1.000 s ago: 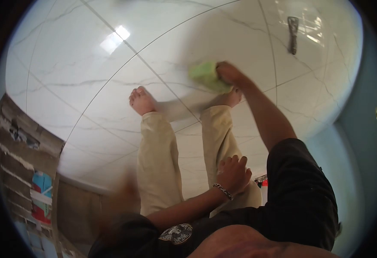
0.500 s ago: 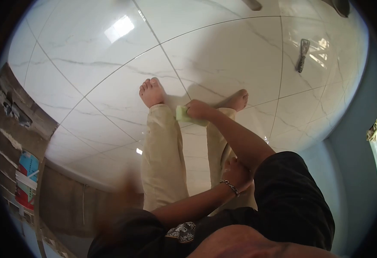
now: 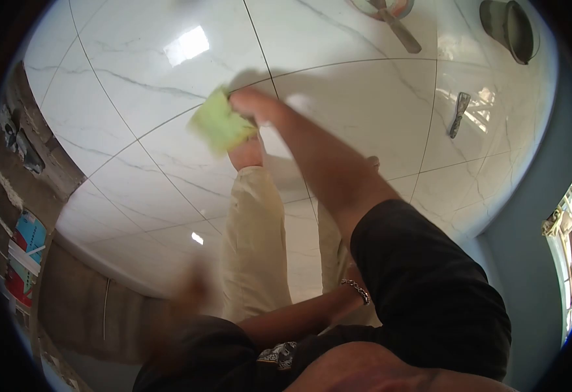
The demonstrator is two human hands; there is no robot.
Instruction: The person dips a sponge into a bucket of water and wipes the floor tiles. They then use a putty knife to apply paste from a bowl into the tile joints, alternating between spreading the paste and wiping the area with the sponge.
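Note:
My right hand [image 3: 253, 106] reaches out over my left foot and grips a pale green sponge [image 3: 221, 123]. The sponge is blurred by motion and spreads out flat in front of the fingers, hiding most of the foot. White marbled floor tiles [image 3: 168, 150] lie beneath, with a dark joint [image 3: 257, 39] running close past the hand. My left hand [image 3: 356, 277], with a chain bracelet [image 3: 356, 289] at its wrist, is down by my right knee. The right sleeve and arm cover most of it, and its fingers are hidden.
A putty knife [image 3: 459, 115] lies on the tiles to the right. Farther up are a bowl [image 3: 400, 6] with a handled tool [image 3: 400, 29] across it and a dark bucket [image 3: 521, 32] on its side. A blue wall [image 3: 527, 209] bounds the right; a colourful packet [image 3: 28, 251] sits at left.
My right hand has swung forward and left with the sponge, from between my shins to over my left foot. The view has tilted up, showing more of the bowl and bucket.

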